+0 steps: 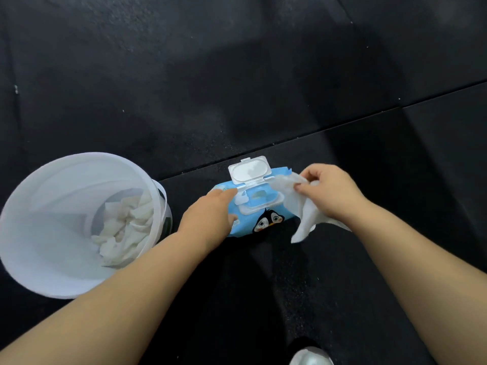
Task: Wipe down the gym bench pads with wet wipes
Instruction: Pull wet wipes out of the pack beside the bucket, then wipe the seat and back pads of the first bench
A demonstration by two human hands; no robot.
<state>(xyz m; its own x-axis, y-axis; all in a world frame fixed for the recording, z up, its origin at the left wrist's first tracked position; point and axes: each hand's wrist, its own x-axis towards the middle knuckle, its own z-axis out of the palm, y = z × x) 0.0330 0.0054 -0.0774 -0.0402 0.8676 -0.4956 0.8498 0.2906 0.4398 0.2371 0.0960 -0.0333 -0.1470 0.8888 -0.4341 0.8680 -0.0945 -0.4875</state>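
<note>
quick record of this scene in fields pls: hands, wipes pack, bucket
surface: black floor mat
wipes pack: blue, penguin print, lying on the mat
lid: flipped open
left hand: fingers flat on the pack, pressing it down
right hand: pinches a white wipe at the pack's right end
bucket: white, left of the pack, with crumpled used wipes inside

I seem to be in a gym: the floor is black speckled rubber tiles (pixel 237 75) meeting at straight seams (pixel 316 134).
</note>
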